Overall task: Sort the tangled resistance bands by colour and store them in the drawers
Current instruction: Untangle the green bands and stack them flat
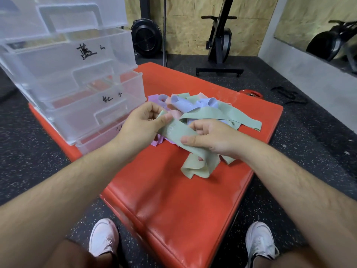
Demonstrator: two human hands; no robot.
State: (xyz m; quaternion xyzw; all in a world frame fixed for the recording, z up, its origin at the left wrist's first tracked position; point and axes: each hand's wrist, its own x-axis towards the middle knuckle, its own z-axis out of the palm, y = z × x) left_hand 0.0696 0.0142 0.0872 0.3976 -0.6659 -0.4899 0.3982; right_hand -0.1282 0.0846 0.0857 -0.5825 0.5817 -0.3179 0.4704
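A tangled heap of resistance bands (pixel 195 106) in green, blue, pink and purple lies on a red padded box (pixel 173 200). One pale green band (pixel 174 132) is stretched between my hands just above the pad. My left hand (pixel 144 123) pinches its upper end between thumb and fingers. My right hand (pixel 206 138) grips its lower part, and the loose end (pixel 199 167) hangs folded onto the pad. A clear plastic drawer unit (pixel 73 74) stands at the left, with its drawers pulled out and handwritten labels on their fronts.
Speckled black rubber floor surrounds the red box. A red weight plate (pixel 251 94) lies behind the box. An exercise machine on a black stand (pixel 220 45) is at the back, with another machine at the far right. My white shoes (pixel 104 236) are at the bottom.
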